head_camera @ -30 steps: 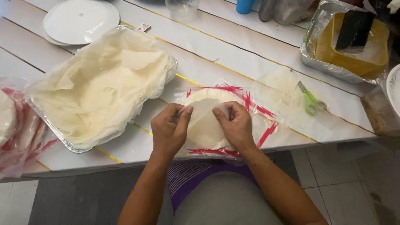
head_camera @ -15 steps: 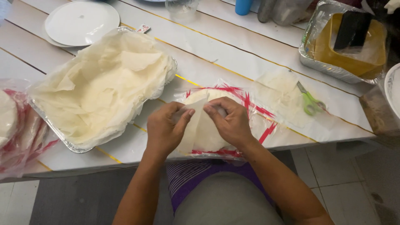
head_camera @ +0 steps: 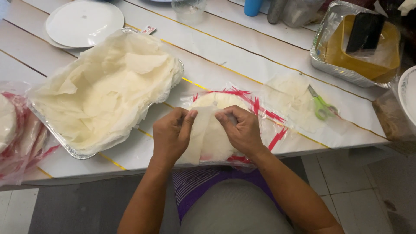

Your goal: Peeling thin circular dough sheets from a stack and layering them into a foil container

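A stack of round pale wrapper sheets (head_camera: 214,141) lies on a clear red-printed plastic bag (head_camera: 268,125) at the table's near edge. My left hand (head_camera: 172,134) and my right hand (head_camera: 240,129) both pinch the top thin sheet (head_camera: 198,130), which is lifted and folded up between them. To the left stands a foil tray (head_camera: 76,151) piled with separated pale sheets (head_camera: 108,91).
Green-handled scissors (head_camera: 320,106) lie on a loose sheet (head_camera: 290,97) to the right. A foil tray with a yellow container (head_camera: 359,47) is at the back right. White plates (head_camera: 84,21) sit at the back left, another red-printed bag (head_camera: 17,130) at the far left.
Both hands lay flat on the stack before; now their fingers have pinched the top sheet and peeled it upward off the stack.
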